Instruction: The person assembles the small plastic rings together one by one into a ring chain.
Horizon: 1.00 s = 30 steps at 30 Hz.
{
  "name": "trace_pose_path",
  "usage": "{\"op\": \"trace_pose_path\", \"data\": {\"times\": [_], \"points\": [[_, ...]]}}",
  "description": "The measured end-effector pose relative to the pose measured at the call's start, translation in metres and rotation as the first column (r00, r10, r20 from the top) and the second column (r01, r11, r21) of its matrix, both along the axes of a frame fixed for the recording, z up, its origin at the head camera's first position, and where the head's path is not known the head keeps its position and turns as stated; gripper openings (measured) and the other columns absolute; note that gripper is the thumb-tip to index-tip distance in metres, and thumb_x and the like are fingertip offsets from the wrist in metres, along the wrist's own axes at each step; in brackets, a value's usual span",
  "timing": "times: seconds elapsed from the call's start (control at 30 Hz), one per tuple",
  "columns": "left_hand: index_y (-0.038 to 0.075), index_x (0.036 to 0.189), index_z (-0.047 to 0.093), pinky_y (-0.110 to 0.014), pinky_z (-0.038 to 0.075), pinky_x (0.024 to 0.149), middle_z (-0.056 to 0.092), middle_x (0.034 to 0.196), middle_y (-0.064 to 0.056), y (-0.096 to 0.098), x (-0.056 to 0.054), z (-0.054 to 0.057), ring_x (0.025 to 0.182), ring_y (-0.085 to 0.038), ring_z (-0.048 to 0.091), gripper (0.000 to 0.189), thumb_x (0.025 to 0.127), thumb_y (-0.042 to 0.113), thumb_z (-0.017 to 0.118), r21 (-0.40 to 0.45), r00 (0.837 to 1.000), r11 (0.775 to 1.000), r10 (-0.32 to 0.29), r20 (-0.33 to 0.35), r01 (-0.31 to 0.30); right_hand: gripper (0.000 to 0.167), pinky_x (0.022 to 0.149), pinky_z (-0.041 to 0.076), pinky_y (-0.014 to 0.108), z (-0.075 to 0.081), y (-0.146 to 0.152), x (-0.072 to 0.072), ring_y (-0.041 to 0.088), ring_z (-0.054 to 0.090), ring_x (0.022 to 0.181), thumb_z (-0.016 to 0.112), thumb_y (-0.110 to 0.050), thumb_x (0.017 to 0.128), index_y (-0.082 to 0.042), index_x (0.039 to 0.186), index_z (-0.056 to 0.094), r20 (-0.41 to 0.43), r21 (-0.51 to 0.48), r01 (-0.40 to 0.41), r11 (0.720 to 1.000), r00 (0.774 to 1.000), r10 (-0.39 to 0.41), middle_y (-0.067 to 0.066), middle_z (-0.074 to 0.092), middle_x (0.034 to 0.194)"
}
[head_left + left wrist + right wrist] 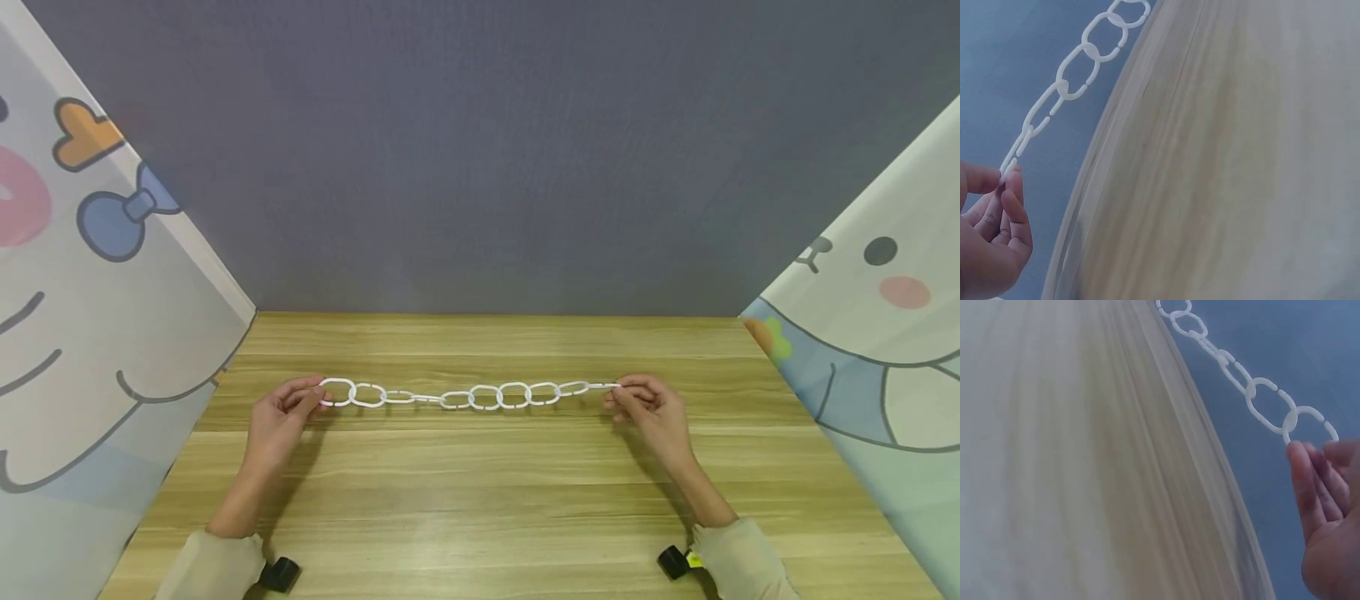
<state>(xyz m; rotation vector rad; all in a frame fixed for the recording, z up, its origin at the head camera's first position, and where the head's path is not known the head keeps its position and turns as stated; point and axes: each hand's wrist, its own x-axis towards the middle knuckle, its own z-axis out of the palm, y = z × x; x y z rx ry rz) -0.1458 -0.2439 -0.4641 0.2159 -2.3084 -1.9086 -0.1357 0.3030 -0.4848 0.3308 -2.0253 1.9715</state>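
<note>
A white chain of several oval links point(471, 397) stretches sideways between two hands, nearly straight with a slight sag at the middle. Each link has a small gap in its side. The left hand point(276, 422) pinches the end link between thumb and fingers. At the other end, the right hand point(657, 418) pinches the last link, which is turned edge-on in the head view. Both wrist views show the chain point(1090, 51) against the grey backdrop, raised over the table. In the right wrist view, the fingertips partly hide the end link point(1310, 410).
A wood-grain table point(450, 475) lies under both hands. Behind it rises a grey panel point(480, 167). Printed cartoon panels stand at the left point(67, 333) and right point(900, 350). A small black device point(281, 574) is by the left sleeve, another point(672, 562) by the right.
</note>
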Motion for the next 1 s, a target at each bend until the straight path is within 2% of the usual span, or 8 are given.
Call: {"op": "trace_pose_path", "data": {"times": [0.1, 0.2, 0.33, 0.43, 0.53, 0.63, 0.83, 1.0], "points": [[-0.015, 0.138, 0.064, -0.017, 0.060, 0.074, 0.080, 0.089, 0.016, 0.001, 0.000, 0.001, 0.082, 0.000, 0.074, 0.032, 0.112, 0.003, 0.064, -0.018, 1.000, 1.000, 0.003, 0.007, -0.003, 0.019, 0.071, 0.066, 0.030, -0.001, 0.002, 0.000, 0.020, 0.083, 0.083, 0.056, 0.013, 0.109, 0.031, 0.116, 0.055, -0.027, -0.069, -0.056, 0.996, 0.998, 0.054, 0.010, 0.083, 0.096], [-0.014, 0.136, 0.066, -0.017, 0.060, 0.075, 0.081, 0.093, 0.012, 0.001, -0.001, 0.002, 0.084, 0.000, 0.074, 0.031, 0.112, 0.005, 0.065, -0.052, 1.000, 0.999, 0.003, 0.007, -0.002, 0.026, 0.073, 0.066, 0.030, 0.000, 0.003, -0.001, 0.019, 0.082, 0.082, 0.054, 0.007, 0.113, 0.033, 0.115, 0.054, -0.022, -0.098, -0.063, 0.993, 0.998, 0.061, 0.011, 0.083, 0.096], [-0.014, 0.133, 0.067, -0.018, 0.061, 0.075, 0.081, 0.093, 0.008, 0.001, -0.002, 0.001, 0.083, 0.000, 0.073, 0.031, 0.111, 0.008, 0.068, -0.074, 1.000, 0.997, 0.010, 0.011, -0.009, 0.029, 0.075, 0.067, 0.031, 0.000, 0.005, -0.004, 0.020, 0.083, 0.085, 0.058, 0.006, 0.112, 0.034, 0.118, 0.054, 0.029, -0.102, -0.064, 0.993, 0.997, 0.067, 0.011, 0.084, 0.097], [-0.014, 0.132, 0.068, -0.018, 0.061, 0.075, 0.078, 0.089, 0.010, 0.000, -0.004, -0.001, 0.081, 0.000, 0.072, 0.032, 0.110, 0.009, 0.070, -0.073, 1.000, 0.997, 0.022, 0.014, -0.021, 0.030, 0.078, 0.067, 0.034, -0.002, 0.007, -0.006, 0.021, 0.084, 0.089, 0.063, 0.009, 0.108, 0.034, 0.122, 0.053, 0.103, -0.089, -0.068, 0.994, 0.992, 0.077, 0.010, 0.084, 0.100], [-0.014, 0.131, 0.067, -0.019, 0.060, 0.074, 0.077, 0.087, 0.012, -0.001, -0.006, -0.003, 0.080, 0.000, 0.071, 0.032, 0.110, 0.009, 0.070, -0.061, 0.999, 0.998, 0.035, 0.023, -0.034, 0.031, 0.079, 0.067, 0.033, -0.005, 0.009, -0.009, 0.020, 0.084, 0.090, 0.066, 0.010, 0.107, 0.032, 0.124, 0.053, 0.169, -0.049, -0.072, 0.996, 0.982, 0.079, 0.008, 0.084, 0.100], [-0.014, 0.132, 0.067, -0.019, 0.061, 0.074, 0.077, 0.087, 0.012, -0.002, -0.008, -0.004, 0.079, 0.000, 0.072, 0.033, 0.110, 0.010, 0.071, -0.054, 0.998, 0.998, 0.040, 0.040, -0.038, 0.029, 0.075, 0.067, 0.030, -0.006, 0.009, -0.012, 0.015, 0.083, 0.086, 0.066, 0.007, 0.108, 0.028, 0.124, 0.056, 0.202, 0.016, -0.058, 0.998, 0.978, 0.053, 0.009, 0.084, 0.098], [-0.015, 0.131, 0.067, -0.019, 0.061, 0.073, 0.077, 0.086, 0.013, -0.004, -0.014, -0.005, 0.079, -0.001, 0.074, 0.033, 0.110, 0.010, 0.070, -0.042, 0.997, 0.998, 0.042, 0.068, -0.039, 0.025, 0.064, 0.064, 0.025, -0.004, 0.005, -0.016, 0.011, 0.077, 0.074, 0.067, -0.002, 0.110, 0.020, 0.122, 0.063, 0.266, 0.159, 0.028, 0.987, 0.961, -0.070, 0.004, 0.081, 0.091], [-0.014, 0.131, 0.067, -0.018, 0.061, 0.072, 0.077, 0.085, 0.012, -0.004, -0.019, -0.008, 0.078, -0.001, 0.074, 0.033, 0.110, 0.011, 0.070, -0.046, 0.996, 0.998, 0.038, 0.076, -0.035, 0.026, 0.062, 0.063, 0.024, -0.002, 0.002, -0.022, 0.010, 0.076, 0.074, 0.067, -0.004, 0.111, 0.018, 0.124, 0.064, 0.297, 0.187, 0.056, 0.981, 0.948, -0.110, 0.006, 0.081, 0.091]]}}
